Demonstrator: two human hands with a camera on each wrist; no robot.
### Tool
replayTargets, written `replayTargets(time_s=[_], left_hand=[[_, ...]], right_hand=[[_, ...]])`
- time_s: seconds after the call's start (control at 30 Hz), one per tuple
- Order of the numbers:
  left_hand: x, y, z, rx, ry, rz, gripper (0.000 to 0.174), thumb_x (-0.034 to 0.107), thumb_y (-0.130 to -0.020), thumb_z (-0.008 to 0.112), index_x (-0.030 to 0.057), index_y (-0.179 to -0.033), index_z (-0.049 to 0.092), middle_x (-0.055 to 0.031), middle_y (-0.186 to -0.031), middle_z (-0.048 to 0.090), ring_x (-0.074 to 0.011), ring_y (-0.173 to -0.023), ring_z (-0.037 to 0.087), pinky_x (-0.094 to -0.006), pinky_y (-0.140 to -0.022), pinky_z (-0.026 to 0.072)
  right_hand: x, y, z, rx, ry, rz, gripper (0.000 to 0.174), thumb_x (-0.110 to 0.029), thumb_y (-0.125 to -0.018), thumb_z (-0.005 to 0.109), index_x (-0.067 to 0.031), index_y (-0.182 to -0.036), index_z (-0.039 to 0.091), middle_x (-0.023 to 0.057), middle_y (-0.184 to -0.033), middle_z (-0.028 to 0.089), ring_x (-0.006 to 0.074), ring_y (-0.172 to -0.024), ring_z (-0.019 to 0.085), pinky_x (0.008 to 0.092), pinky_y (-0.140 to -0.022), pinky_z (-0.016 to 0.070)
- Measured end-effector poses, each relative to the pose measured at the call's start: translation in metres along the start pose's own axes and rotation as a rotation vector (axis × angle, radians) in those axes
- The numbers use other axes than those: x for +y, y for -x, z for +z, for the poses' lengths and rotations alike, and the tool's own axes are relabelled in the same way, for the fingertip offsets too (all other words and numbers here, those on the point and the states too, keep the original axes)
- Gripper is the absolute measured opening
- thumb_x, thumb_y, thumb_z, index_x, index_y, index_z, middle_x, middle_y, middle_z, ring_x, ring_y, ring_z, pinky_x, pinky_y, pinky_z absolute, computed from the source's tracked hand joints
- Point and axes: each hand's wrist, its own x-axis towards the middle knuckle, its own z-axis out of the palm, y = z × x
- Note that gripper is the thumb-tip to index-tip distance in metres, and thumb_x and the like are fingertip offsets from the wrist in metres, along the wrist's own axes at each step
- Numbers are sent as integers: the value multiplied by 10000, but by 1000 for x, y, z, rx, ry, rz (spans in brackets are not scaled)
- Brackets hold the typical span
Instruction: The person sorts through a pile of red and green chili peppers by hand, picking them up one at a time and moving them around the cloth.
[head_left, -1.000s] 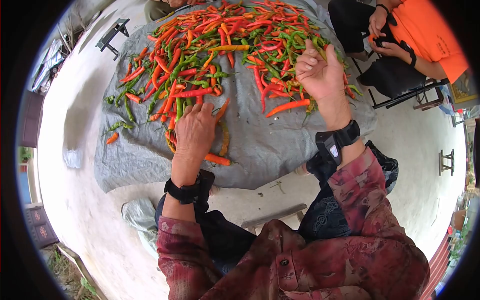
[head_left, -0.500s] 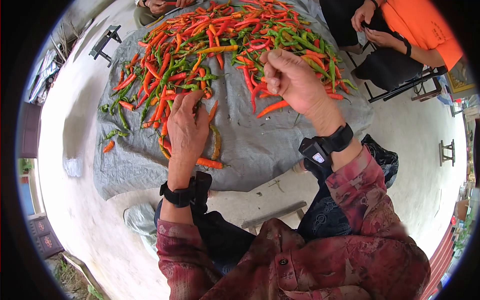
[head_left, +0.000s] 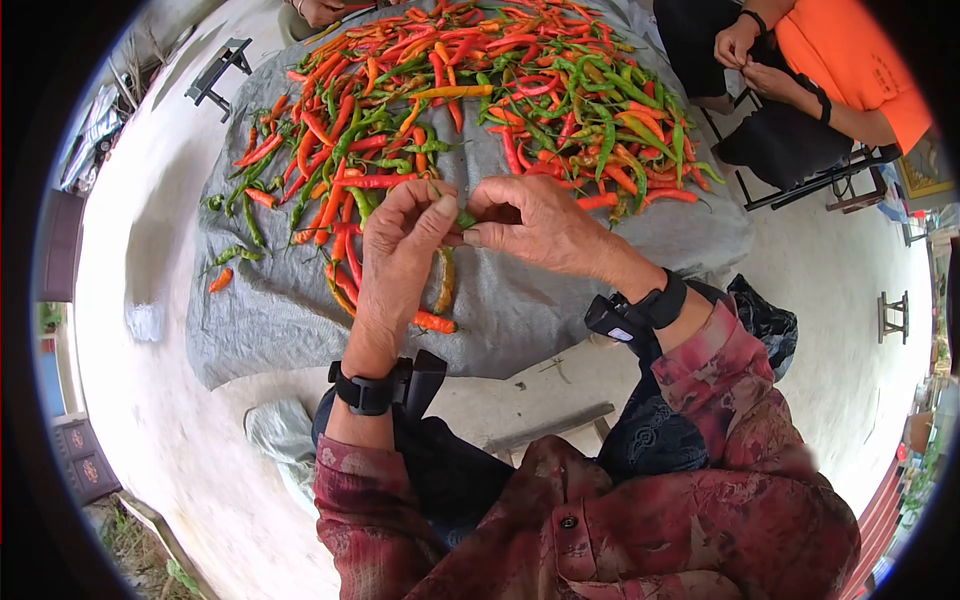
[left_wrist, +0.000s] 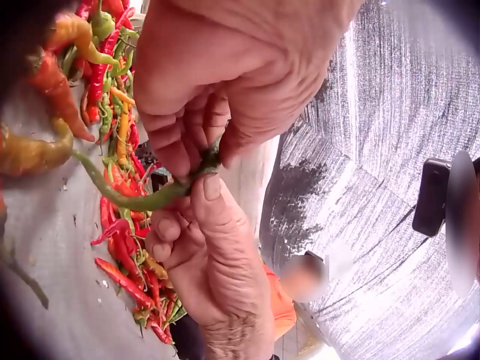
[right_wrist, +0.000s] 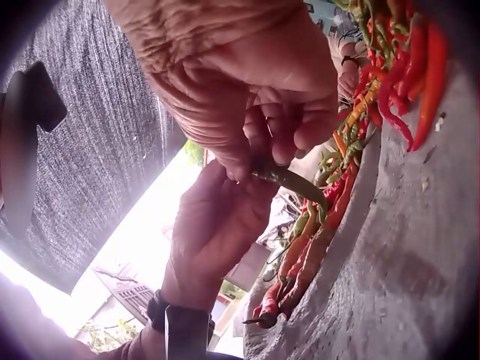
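A slim green chili pepper (left_wrist: 139, 201) is held between the two hands, just above the near part of the cloth. My left hand (head_left: 393, 245) pinches it with thumb and fingers. From the other side, my right hand (head_left: 548, 226) pinches the same pepper near its darker stem end, with the fingertips of both hands close together. In the right wrist view the pepper's curved body (right_wrist: 306, 186) hangs out past the fingers. Fingers hide part of its stem end.
A grey cloth (head_left: 540, 310) bears a left heap of red, orange and green chilies (head_left: 330, 150) and a right heap (head_left: 610, 135). A person in an orange shirt (head_left: 850, 60) sits at the right. Another person's hands (head_left: 320, 10) show at the far edge.
My right hand has come left from over the right heap to meet my left hand. The left hand has risen from the chilies, and both now hold a green chili pepper.
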Motion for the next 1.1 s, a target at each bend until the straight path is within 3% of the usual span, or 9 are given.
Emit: replayTargets(time_s=[0.13,0.37,0.5,0.57,0.6,0.67,0.77,0.87,1.1], left_hand=[[-2,-2,-5,59,-38,6,189,220,-924,589,32,-948,594,15,-750,581,-55,-661,533,-195,-630,444],[0,-5,-6,173,-18,32,170,186,-920,585,18,-947,589,11,-755,573,-49,-648,513,-196,-600,436],[1,-8,-21,215,-231,153,150,158,-919,575,14,-960,588,17,-747,562,-46,-652,504,-205,-587,439],[-4,-9,-29,194,-692,245,137,138,-877,599,30,-961,589,-29,-762,601,-134,-646,574,-269,-596,469],[-4,-8,-28,193,-691,245,137,138,-877,599,30,-961,589,-29,-762,601,-134,-646,574,-269,-596,469],[-5,-3,-27,110,-1272,256,163,143,-806,639,45,-924,583,-97,-817,628,-265,-729,623,-361,-639,492],[-17,1,-27,10,-1445,282,160,146,-798,636,36,-907,593,-146,-860,616,-339,-815,601,-403,-675,476],[-21,0,-27,-36,-1545,289,165,161,-802,632,33,-895,584,-136,-878,611,-333,-849,596,-425,-684,471],[-21,-3,-20,9,-1464,328,131,144,-815,614,33,-877,582,-137,-868,610,-338,-831,595,-420,-677,471]], right_hand=[[-1,-1,-1,18,67,-9,240,-180,-827,674,16,-936,588,112,-800,620,195,-702,598,325,-645,472],[7,2,-5,34,187,-89,227,-188,-862,618,14,-958,582,117,-764,609,215,-678,590,336,-638,465],[-7,6,-30,32,255,65,243,-212,-878,597,8,-980,585,112,-746,608,216,-680,589,337,-640,460],[-6,7,-44,240,224,1,213,-198,-884,566,11,-923,576,158,-695,597,306,-643,587,384,-600,449],[-2,7,-52,332,267,-33,231,-219,-886,574,5,-936,599,156,-702,611,313,-639,590,382,-597,451],[2,10,-68,415,351,-50,234,-224,-885,576,2,-936,610,152,-712,621,312,-646,597,382,-599,453],[5,16,-85,521,482,-2,231,-227,-874,589,-3,-914,630,149,-760,639,314,-689,614,391,-626,469],[14,20,-93,690,765,22,211,-208,-844,617,-31,-957,628,143,-885,605,320,-776,605,402,-690,483],[10,19,-79,633,645,-59,173,-203,-836,623,-57,-930,625,126,-859,591,311,-770,603,393,-686,482]])
